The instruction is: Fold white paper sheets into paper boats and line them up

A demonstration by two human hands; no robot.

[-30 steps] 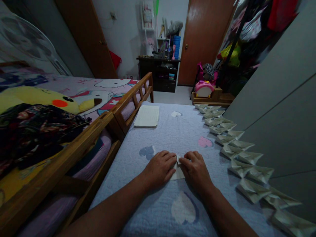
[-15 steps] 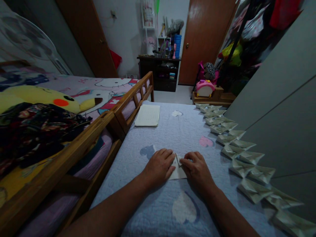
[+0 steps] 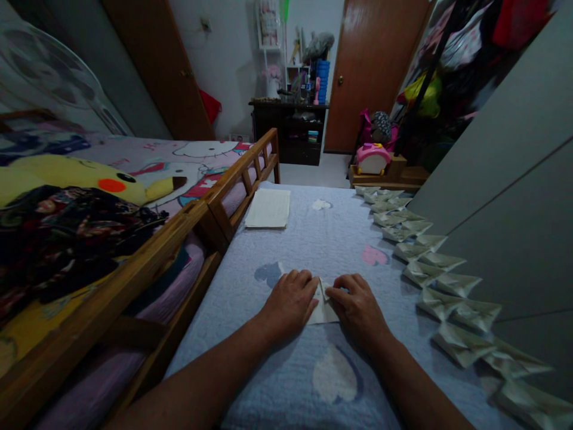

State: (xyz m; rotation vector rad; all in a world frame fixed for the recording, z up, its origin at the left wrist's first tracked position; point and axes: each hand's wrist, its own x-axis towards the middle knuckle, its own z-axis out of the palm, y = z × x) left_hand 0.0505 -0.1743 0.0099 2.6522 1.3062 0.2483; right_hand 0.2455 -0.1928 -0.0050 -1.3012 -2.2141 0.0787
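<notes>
A small folded sheet of paper (image 3: 323, 313) lies on the bedspread in front of me, with flaps meeting at a middle line. My left hand (image 3: 290, 301) covers its left side, fingers curled over it and the thumb on its surface. On the other side, my right hand (image 3: 358, 304) pinches a flap of the paper between thumb and forefinger. Both hands hide the outer edges of the sheet. Folded paper boats (image 3: 463, 343) stand in a long double row to the right. A stack of paper sheets (image 3: 268, 209) rests at the far left of the bedspread.
The blue bedspread (image 3: 331, 239) has heart patterns. A wooden bed rail (image 3: 197, 218) runs along the left, with a yellow plush toy (image 3: 80, 179) on the bed beyond it. A pale cabinet wall (image 3: 514, 209) borders the right. A dark shelf (image 3: 289, 134) stands at the back.
The hands and the paper hold almost the same place. The view has shifted very slightly.
</notes>
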